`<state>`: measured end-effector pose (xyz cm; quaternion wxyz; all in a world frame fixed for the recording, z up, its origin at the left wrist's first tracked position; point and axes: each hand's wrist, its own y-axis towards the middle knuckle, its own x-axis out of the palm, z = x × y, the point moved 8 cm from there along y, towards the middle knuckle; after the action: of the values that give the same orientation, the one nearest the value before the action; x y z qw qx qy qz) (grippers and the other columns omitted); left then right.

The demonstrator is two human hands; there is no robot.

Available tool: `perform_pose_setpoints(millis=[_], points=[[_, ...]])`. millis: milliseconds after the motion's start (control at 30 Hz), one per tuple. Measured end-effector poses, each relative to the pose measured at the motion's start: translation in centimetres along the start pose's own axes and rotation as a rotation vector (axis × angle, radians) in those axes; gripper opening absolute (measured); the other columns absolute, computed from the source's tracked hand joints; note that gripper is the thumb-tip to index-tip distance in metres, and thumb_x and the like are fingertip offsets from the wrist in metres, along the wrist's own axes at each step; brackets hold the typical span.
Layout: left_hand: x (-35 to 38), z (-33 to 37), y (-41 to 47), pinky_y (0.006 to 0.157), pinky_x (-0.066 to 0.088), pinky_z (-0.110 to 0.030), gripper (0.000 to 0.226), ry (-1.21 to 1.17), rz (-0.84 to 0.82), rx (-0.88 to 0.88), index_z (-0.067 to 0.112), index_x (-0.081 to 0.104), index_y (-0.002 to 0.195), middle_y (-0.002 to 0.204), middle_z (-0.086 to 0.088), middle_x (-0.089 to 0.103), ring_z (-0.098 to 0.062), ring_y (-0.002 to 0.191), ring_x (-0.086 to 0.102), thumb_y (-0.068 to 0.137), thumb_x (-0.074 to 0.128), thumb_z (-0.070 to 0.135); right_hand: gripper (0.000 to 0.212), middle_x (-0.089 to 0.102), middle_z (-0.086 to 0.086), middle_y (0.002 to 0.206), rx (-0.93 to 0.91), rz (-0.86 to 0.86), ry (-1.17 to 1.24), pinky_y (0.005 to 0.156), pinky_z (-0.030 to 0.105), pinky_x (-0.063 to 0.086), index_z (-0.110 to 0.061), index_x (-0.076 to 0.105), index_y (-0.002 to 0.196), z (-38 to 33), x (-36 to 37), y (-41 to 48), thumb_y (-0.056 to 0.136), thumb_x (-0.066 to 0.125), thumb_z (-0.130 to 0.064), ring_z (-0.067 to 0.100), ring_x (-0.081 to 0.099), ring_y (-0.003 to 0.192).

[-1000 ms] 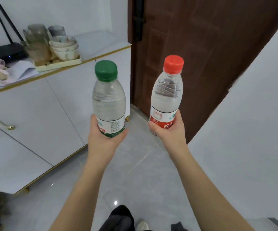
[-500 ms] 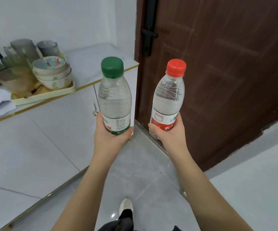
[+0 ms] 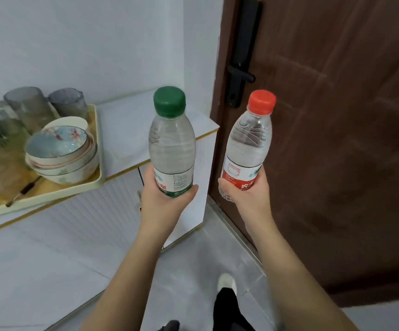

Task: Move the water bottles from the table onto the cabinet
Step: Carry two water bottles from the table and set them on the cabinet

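My left hand [image 3: 164, 203] grips the lower part of a clear water bottle with a green cap [image 3: 171, 144], held upright in front of the right end of the white cabinet [image 3: 131, 130]. My right hand [image 3: 248, 199] grips a second clear bottle with a red cap and red label [image 3: 248, 142], tilted slightly right, in front of the brown door [image 3: 337, 139]. Both bottles are in the air, level with the cabinet top.
A cream tray [image 3: 74, 187] on the cabinet top holds stacked bowls [image 3: 62, 151] and several glass cups [image 3: 33, 106]. A bare stretch of cabinet top lies right of the tray. The door carries a black handle [image 3: 241, 75]. My foot [image 3: 227, 283] shows on the grey floor.
I have stepped closer to the cabinet; its top and the tray now appear larger and nearer. Both hands still hold their bottles upright as before.
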<state>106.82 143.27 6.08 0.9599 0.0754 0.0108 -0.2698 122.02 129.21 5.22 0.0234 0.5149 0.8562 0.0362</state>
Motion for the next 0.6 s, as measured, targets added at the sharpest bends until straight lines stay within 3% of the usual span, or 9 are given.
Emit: perform_pose_setpoints(millis=[133, 233, 367, 600], points=[[2.2, -1.2, 4.5, 0.067, 0.051, -0.014, 0.059, 0.035, 0.065, 0.021, 0.032, 0.046, 0.104, 0.097, 0.009, 0.062, 0.002, 0.083, 0.063, 0.068, 0.083, 0.004, 0.058, 0.065, -0.015, 0.099, -0.008, -0.074, 0.033, 0.067, 0.015, 0.054, -0.034, 0.053, 0.102, 1.3, 1.6, 6.7, 0.071, 0.08, 0.007, -0.007, 0.067, 0.085], [4.1, -2.0, 8.1, 0.065, 0.049, -0.012, 0.059, 0.06, 0.141, 0.021, 0.03, 0.045, 0.102, 0.096, 0.001, 0.061, 0.003, 0.077, 0.06, 0.068, 0.08, -0.004, 0.059, 0.067, -0.012, 0.101, -0.025, -0.155, 0.037, 0.071, 0.017, 0.055, -0.033, 0.054, 0.104, 2.0, 3.0, 12.2, 0.07, 0.079, 0.009, -0.003, 0.068, 0.086], [5.9, -3.2, 12.7, 0.067, 0.053, -0.023, 0.056, 0.081, 0.248, 0.002, 0.013, 0.047, 0.11, 0.097, -0.012, 0.062, -0.018, 0.083, 0.063, 0.067, 0.081, 0.0, 0.061, 0.068, -0.007, 0.106, -0.025, -0.273, 0.047, 0.081, 0.025, 0.057, -0.031, 0.054, 0.11, 2.5, 5.1, 19.3, 0.07, 0.079, 0.008, 0.004, 0.069, 0.094], [7.1, -5.1, 17.6, 0.068, 0.053, -0.023, 0.059, 0.132, 0.434, -0.107, 0.022, 0.045, 0.114, 0.095, 0.004, 0.064, -0.008, 0.083, 0.065, 0.069, 0.08, 0.008, 0.064, 0.067, -0.003, 0.113, -0.031, -0.456, -0.002, 0.079, 0.017, 0.053, -0.021, 0.052, 0.122, 4.3, 9.2, 26.7, 0.07, 0.082, 0.003, 0.005, 0.067, 0.1]])
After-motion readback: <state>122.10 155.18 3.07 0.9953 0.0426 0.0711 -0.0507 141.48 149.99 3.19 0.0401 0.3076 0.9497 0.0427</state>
